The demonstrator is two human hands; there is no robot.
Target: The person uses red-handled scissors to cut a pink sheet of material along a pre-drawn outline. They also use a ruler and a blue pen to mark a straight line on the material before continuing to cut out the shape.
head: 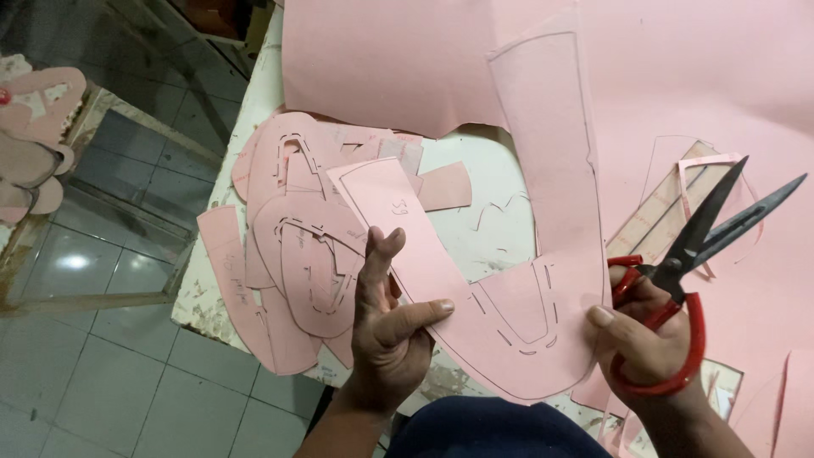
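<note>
A stack of cut pink pieces [292,246] lies on the white desk [475,229]. The left hand [392,318] pinches a U-shaped pink cutout [526,254], held above the desk, between thumb and fingers. The right hand [649,339] touches its right edge and grips red-handled scissors [691,271], blades apart.

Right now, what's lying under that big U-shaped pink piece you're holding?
Under the U-shaped piece I can see the white table with pencil marks, and a pink sheet behind its upper arm. Whatever sits directly beneath the curve is covered.
</note>
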